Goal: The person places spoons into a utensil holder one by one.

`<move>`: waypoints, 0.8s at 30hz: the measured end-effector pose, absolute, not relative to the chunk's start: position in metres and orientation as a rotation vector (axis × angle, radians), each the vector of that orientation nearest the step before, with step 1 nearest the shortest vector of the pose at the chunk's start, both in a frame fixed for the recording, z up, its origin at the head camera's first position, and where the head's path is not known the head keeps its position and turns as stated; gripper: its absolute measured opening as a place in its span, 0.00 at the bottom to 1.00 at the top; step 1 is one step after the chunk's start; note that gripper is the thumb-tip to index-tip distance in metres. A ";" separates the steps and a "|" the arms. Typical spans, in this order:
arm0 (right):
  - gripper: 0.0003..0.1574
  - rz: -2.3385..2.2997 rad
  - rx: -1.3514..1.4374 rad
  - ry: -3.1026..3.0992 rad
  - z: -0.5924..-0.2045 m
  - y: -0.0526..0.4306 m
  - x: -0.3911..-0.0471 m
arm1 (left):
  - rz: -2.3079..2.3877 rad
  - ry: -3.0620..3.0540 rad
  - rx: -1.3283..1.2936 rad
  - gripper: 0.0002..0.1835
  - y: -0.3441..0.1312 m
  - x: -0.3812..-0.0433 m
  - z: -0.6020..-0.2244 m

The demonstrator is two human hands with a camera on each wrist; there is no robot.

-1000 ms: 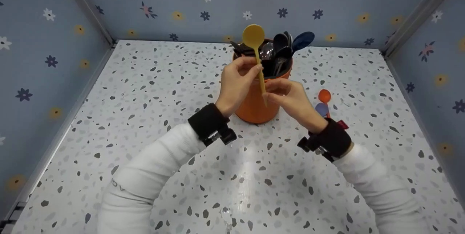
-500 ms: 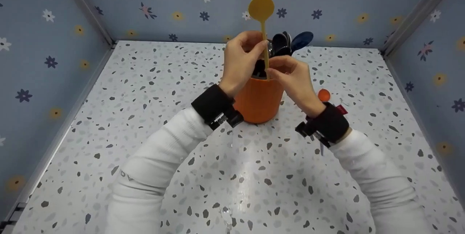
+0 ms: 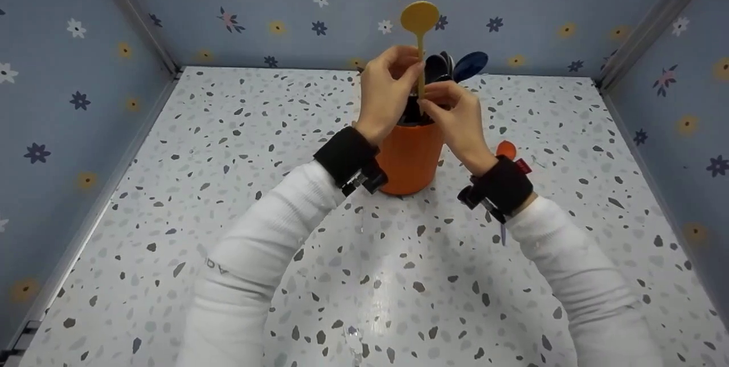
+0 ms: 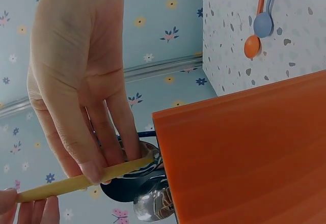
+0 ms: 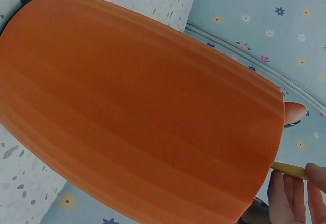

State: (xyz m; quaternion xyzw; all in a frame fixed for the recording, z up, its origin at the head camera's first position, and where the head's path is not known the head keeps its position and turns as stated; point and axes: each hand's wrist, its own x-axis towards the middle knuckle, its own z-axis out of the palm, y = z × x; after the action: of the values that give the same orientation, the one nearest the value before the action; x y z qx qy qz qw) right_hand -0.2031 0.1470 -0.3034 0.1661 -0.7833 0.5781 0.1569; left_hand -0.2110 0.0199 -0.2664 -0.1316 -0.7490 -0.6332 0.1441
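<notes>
A yellow spoon [image 3: 420, 17] with a round bowl and a long thin handle stands upright, bowl on top, above an orange container [image 3: 410, 162]. My left hand [image 3: 385, 90] pinches the handle below the bowl. Lower down, my right hand [image 3: 461, 125] pinches it near its end. In the left wrist view the tip of the yellow handle [image 4: 114, 171] comes close to the container's rim; I cannot tell whether it dips inside. Behind the hands, a dark blue spoon [image 3: 471, 66] and black spoons [image 3: 437, 68] stick out of the container, partly hidden.
On the white speckled table [image 3: 228, 184], right of the container, lie an orange spoon [image 4: 252, 47] and a periwinkle-blue spoon [image 4: 263, 25], mostly behind the right wrist in the head view. Flowered blue panels [image 3: 319, 8] enclose the back and sides.
Both hands have lifted the yellow spoon from in front of the container to above its opening and shifted it slightly right. In the last half second it has come down a little.
</notes>
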 end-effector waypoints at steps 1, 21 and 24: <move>0.11 1.648 0.471 -2.242 -0.306 0.148 -0.206 | -1.817 -2.165 -0.375 0.10 0.020 -0.212 -0.267; 0.10 1.682 0.392 -2.163 -0.307 0.153 -0.191 | -1.786 -2.234 -0.368 0.08 0.018 -0.229 -0.297; 0.09 1.693 0.400 -2.162 -0.312 0.158 -0.187 | -1.828 -2.233 -0.387 0.08 0.016 -0.221 -0.300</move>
State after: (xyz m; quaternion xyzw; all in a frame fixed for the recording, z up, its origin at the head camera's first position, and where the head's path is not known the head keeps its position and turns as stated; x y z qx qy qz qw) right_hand -0.1866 0.1580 -0.3121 0.1417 -0.7661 0.5998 0.1823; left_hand -0.2212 0.0164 -0.3003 -0.1322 -0.7618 -0.6238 0.1146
